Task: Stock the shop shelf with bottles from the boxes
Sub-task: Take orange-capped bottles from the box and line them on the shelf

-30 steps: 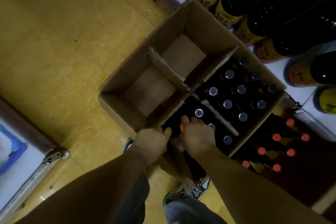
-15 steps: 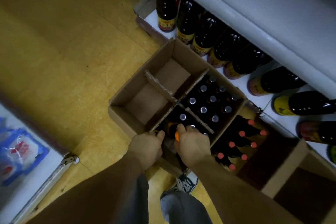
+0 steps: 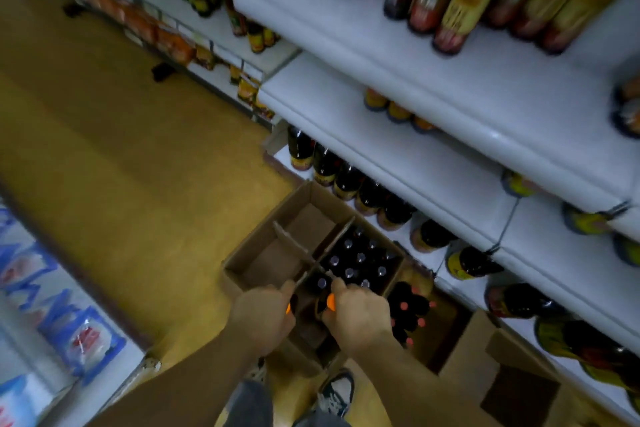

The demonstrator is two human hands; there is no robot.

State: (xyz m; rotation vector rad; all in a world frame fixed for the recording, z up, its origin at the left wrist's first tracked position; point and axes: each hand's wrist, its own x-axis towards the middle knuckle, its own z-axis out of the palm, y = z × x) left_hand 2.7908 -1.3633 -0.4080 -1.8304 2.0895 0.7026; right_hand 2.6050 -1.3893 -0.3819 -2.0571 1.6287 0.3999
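Your left hand [image 3: 263, 317] has its fingers curled round the top of a first dark orange-capped bottle [image 3: 288, 307]; only a small orange part shows beside your thumb. Your right hand [image 3: 358, 317] grips in the same way a second dark orange-capped bottle [image 3: 330, 302], with the forefinger stretched forward over it. Both bottles are at the near corner of the brown cardboard box [image 3: 258, 236], just beside each other. The picture is blurred here, so you cannot tell if their bottoms stand in the box or hang above it.

A crossed cardboard divider [image 3: 294, 246] cuts the box into four compartments. The far and the left compartment show only bare cardboard. The right compartment is filled with dark silver-capped bottles [image 3: 360, 257], standing upright and close together.

Touching the right side of this box is a second open cardboard box [image 3: 450, 336], which holds dark red-capped bottles [image 3: 414, 308]. Both boxes stand on the yellow floor [image 3: 138, 184], against the front edge of the white bottom shelf [image 3: 446, 284].

On this shelf a row of large dark bottles with yellow labels [image 3: 346, 180] runs along the front edge. The white shelf board above [image 3: 433, 166] hangs over them and over the far corner of the first box.

Your dark shoe with a white toe [image 3: 337, 390] stands near the box's near corner. Blue-and-white packages [image 3: 83, 340] lie at the left, well apart.
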